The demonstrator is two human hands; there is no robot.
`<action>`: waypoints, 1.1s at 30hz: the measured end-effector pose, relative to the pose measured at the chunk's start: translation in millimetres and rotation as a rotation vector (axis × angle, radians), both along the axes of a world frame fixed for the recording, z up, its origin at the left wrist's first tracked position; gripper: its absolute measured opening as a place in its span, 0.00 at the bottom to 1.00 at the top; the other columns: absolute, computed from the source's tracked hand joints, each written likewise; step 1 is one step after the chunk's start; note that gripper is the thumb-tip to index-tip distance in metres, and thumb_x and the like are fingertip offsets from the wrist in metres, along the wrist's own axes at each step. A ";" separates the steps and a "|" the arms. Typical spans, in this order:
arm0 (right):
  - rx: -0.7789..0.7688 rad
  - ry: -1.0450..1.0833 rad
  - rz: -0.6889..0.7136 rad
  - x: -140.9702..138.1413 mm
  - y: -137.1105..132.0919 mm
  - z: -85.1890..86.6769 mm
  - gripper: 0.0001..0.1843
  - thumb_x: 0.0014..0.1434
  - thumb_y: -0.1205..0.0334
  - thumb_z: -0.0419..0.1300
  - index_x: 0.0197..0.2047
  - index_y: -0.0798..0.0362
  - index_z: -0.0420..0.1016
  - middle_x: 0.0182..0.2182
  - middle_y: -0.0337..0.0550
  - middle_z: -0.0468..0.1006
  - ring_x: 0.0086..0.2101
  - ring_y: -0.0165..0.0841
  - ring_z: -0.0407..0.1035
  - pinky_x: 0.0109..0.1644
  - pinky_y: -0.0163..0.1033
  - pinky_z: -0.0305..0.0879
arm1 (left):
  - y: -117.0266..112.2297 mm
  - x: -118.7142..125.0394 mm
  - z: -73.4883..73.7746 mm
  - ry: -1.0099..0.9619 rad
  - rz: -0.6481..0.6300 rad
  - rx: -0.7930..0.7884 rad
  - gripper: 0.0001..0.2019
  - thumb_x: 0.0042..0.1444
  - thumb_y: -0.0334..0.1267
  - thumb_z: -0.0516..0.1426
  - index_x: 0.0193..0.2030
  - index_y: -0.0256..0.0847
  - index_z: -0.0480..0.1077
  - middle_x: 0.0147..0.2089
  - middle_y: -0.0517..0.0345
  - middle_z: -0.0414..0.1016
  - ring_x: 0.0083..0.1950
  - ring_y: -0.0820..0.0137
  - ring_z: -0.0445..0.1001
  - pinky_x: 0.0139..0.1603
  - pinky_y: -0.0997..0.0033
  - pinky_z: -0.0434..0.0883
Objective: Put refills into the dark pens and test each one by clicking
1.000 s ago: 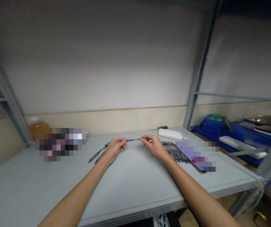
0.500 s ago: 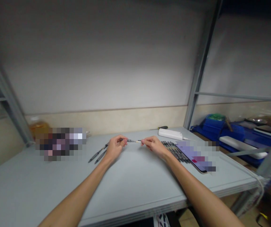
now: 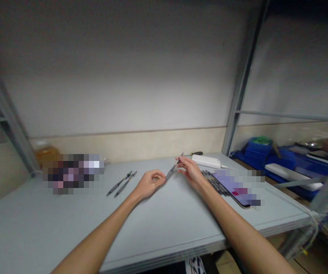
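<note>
A thin grey pen [image 3: 172, 171] is held slanted just above the pale grey table [image 3: 164, 217], its tip pointing up and right. My left hand [image 3: 150, 183] pinches its lower end with curled fingers. My right hand [image 3: 190, 169] pinches its upper part near the tip. Two more grey pens [image 3: 121, 183] lie side by side on the table to the left of my left hand. A row of several dark pens [image 3: 213, 182] lies to the right of my right hand.
A white oblong device [image 3: 206, 161] and a dark-handled tool [image 3: 196, 153] lie at the back of the table. Blurred-out patches sit at the left and right. Metal shelf posts [image 3: 239, 87] frame the bench; blue bins [image 3: 262, 150] stand on the shelf to the right.
The pen was held level between both hands; now it is tilted, the left hand lower and nearer, the right hand higher and further back. The two pens at left are fully uncovered.
</note>
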State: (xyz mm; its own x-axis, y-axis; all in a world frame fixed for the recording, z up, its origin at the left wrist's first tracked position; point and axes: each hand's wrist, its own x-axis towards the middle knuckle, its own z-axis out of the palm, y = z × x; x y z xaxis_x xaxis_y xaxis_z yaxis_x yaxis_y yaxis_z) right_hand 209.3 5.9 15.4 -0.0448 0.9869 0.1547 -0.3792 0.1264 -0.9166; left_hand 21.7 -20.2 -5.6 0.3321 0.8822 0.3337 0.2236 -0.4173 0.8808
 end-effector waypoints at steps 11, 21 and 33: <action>-0.178 0.488 0.460 26.4 4.1 0.2 0.22 0.56 0.48 0.47 0.17 0.52 0.54 0.10 0.29 0.48 0.11 0.23 0.41 0.12 0.28 0.40 | 4.0 -5.5 -4.9 0.194 0.087 0.087 0.11 0.52 0.42 0.52 0.29 0.36 0.68 0.24 0.59 0.70 0.27 0.73 0.66 0.29 0.75 0.61; -0.178 0.530 0.555 29.2 3.5 -0.6 0.21 0.54 0.52 0.47 0.15 0.51 0.49 0.10 0.29 0.43 0.12 0.23 0.35 0.12 0.27 0.39 | 2.6 -4.1 -5.2 0.249 0.074 0.086 0.10 0.52 0.40 0.51 0.28 0.36 0.68 0.21 0.61 0.68 0.24 0.75 0.64 0.26 0.77 0.59; -0.146 0.525 0.552 29.5 4.4 -1.2 0.22 0.56 0.51 0.46 0.16 0.52 0.50 0.11 0.28 0.42 0.13 0.23 0.34 0.12 0.27 0.39 | 1.9 -3.9 -8.4 0.292 0.065 0.087 0.09 0.52 0.38 0.51 0.27 0.36 0.68 0.20 0.62 0.67 0.22 0.76 0.63 0.25 0.77 0.58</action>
